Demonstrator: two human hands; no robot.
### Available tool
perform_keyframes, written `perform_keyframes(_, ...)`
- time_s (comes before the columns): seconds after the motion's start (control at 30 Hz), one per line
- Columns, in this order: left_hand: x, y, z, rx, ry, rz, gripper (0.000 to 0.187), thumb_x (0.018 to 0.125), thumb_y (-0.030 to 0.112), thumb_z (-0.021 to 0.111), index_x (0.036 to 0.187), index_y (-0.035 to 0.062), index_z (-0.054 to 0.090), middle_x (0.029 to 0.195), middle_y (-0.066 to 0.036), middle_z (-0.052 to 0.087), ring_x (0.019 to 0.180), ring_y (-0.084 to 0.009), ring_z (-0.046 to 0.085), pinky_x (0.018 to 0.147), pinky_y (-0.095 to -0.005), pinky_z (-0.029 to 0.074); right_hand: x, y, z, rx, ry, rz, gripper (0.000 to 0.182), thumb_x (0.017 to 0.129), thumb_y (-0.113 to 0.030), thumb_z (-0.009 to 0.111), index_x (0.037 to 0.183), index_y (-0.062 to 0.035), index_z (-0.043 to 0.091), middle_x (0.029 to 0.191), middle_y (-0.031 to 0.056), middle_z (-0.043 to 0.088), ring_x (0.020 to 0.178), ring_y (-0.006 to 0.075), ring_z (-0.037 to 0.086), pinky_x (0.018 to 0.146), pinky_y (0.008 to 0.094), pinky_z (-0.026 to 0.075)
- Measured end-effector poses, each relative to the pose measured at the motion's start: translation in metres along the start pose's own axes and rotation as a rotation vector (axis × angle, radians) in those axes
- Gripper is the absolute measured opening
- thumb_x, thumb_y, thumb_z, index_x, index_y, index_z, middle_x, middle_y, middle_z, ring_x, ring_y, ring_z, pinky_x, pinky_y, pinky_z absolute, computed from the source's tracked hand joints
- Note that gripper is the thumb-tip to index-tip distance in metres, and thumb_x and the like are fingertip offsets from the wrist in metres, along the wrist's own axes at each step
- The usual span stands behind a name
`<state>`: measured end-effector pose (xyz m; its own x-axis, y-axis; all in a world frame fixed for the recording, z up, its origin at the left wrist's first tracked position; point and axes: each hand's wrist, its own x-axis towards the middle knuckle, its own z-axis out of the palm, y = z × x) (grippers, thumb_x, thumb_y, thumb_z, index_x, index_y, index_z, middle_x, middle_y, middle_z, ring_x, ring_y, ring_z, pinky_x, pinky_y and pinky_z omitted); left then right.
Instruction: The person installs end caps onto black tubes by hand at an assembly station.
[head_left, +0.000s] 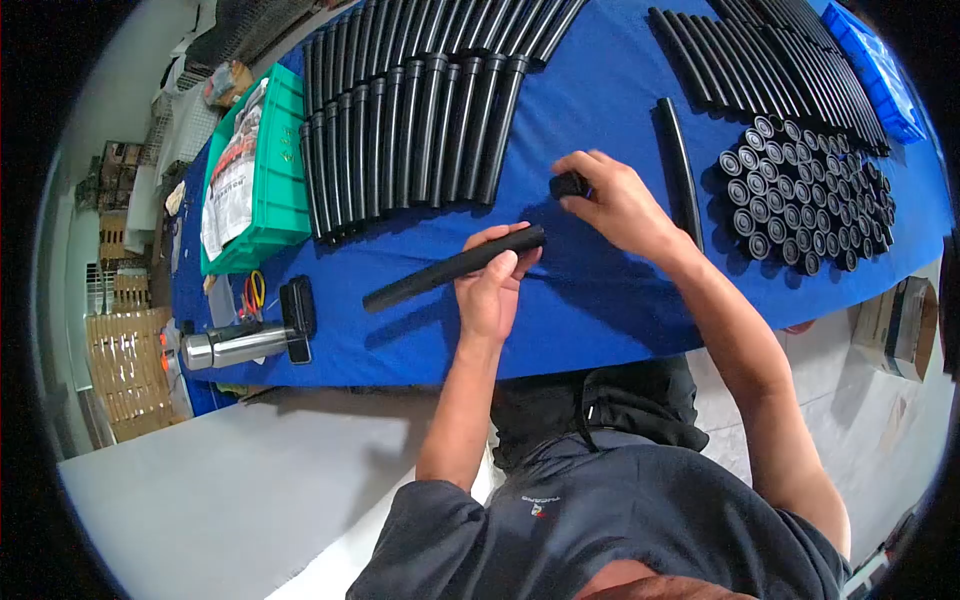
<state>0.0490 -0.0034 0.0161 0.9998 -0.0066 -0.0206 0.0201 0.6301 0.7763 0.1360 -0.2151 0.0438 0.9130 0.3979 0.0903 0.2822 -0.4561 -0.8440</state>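
Observation:
My left hand (490, 275) is closed around a black tube (425, 280), which tilts up to the right above the blue cloth. Just right of the tube's upper end, my right hand (615, 200) pinches a short black cap (568, 185), apart from the tube. A single black tube (680, 170) lies behind my right wrist, its lower end by the forearm. To the right stands a cluster of round black caps (800, 195) with ringed tops.
Rows of capped black tubes (420, 130) lie at the back left, beside a green bin (285, 170). More thin tubes (740, 65) and a blue crate (875, 75) sit back right. A steel flask (235, 345), a phone (298, 320) and orange-handled scissors (256, 290) lie front left.

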Motion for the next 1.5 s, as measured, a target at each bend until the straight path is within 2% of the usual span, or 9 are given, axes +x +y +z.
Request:
perform_keyframes(0.07,0.002,-0.002,0.001,-0.051,0.011,-0.01,0.033,0.089,0.004,0.067,0.121,0.0038,0.06,0.123,-0.021,0.065,0.117,-0.0348,0.063,0.101,-0.0461,0.055,-0.012,0.004,0.0,0.59,-0.127,0.106,0.04,0.087,-0.006,0.071,0.124,-0.0008,0.057,0.1,0.0073,0.063,0.087,0.0116,0.062,0.076,0.0288,0.054)
perform_keyframes(0.17,0.005,-0.01,0.007,-0.093,0.018,-0.013,0.033,0.091,0.007,0.068,0.122,0.005,0.06,0.125,-0.02,0.064,0.119,-0.0337,0.062,0.102,-0.0467,0.054,-0.026,0.005,0.011,0.926,-0.155,0.181,0.037,0.089,-0.005,0.069,0.123,0.0021,0.057,0.101,0.005,0.062,0.087,0.0118,0.062,0.077,0.0273,0.054)
perform_keyframes(0.5,0.006,-0.013,0.008,-0.034,0.042,-0.032,0.035,0.09,0.006,0.068,0.124,0.0035,0.059,0.127,-0.02,0.063,0.119,-0.0317,0.062,0.102,-0.0473,0.054,-0.027,0.002,0.008,0.934,-0.235,0.194,0.036,0.091,-0.005,0.07,0.124,0.0022,0.057,0.102,0.0054,0.064,0.088,0.0113,0.063,0.084,0.0275,0.054)
perform_keyframes(0.7,0.005,-0.012,0.009,-0.035,0.066,-0.052,0.032,0.09,0.004,0.067,0.121,0.0021,0.062,0.125,-0.022,0.064,0.114,-0.031,0.064,0.1,-0.0459,0.056,-0.03,0.001,0.006,0.702,-0.217,0.066,0.035,0.092,-0.008,0.07,0.123,0.0024,0.058,0.099,0.003,0.061,0.087,0.0088,0.06,0.078,0.0251,0.052)
perform_keyframes(1.0,0.003,-0.012,0.018,-0.084,0.138,-0.045,0.027,0.09,-0.001,0.065,0.116,-0.0007,0.063,0.119,-0.022,0.066,0.111,-0.0292,0.066,0.097,-0.0436,0.058,-0.031,0.003,0.017,0.486,-0.054,-0.075,0.033,0.087,-0.015,0.071,0.116,-0.0018,0.063,0.091,0.0096,0.063,0.075,0.0175,0.061,0.067,0.0318,0.05)
perform_keyframes(1.1,0.004,-0.011,0.019,-0.087,0.142,-0.045,0.025,0.09,0.0,0.066,0.116,-0.0006,0.063,0.119,-0.021,0.066,0.111,-0.0291,0.066,0.096,-0.0431,0.059,-0.031,-0.002,0.011,0.418,-0.109,-0.092,0.03,0.091,-0.009,0.07,0.118,0.0024,0.06,0.098,0.0033,0.058,0.086,0.0083,0.056,0.074,0.0252,0.049)
perform_keyframes(1.23,0.004,-0.01,0.016,-0.083,0.137,-0.069,0.023,0.092,0.001,0.064,0.115,-0.0007,0.064,0.119,-0.021,0.066,0.112,-0.029,0.065,0.097,-0.0435,0.058,-0.032,-0.007,0.008,0.398,-0.064,-0.12,0.032,0.089,-0.01,0.07,0.118,0.0012,0.06,0.096,0.0058,0.06,0.082,0.0112,0.057,0.071,0.0275,0.049)
perform_keyframes(1.3,0.005,-0.01,0.015,-0.045,0.107,-0.058,0.028,0.092,0.003,0.065,0.119,-0.0015,0.06,0.122,-0.022,0.064,0.115,-0.0298,0.064,0.099,-0.0453,0.056,-0.031,-0.001,0.015,0.435,-0.018,-0.128,0.033,0.086,-0.014,0.072,0.116,-0.0022,0.063,0.091,0.0098,0.062,0.075,0.0172,0.059,0.068,0.0315,0.049)
perform_keyframes(1.5,0.007,0.01,0.0,-0.209,0.029,-0.023,0.048,0.092,0.013,0.069,0.135,0.005,0.047,0.134,-0.022,0.058,0.126,-0.0354,0.056,0.107,-0.0475,0.05,-0.03,0.009,0.012,0.57,-0.039,-0.004,0.033,0.086,-0.013,0.074,0.115,-0.0018,0.062,0.089,0.0035,0.06,0.078,0.0116,0.057,0.069,0.0298,0.048)
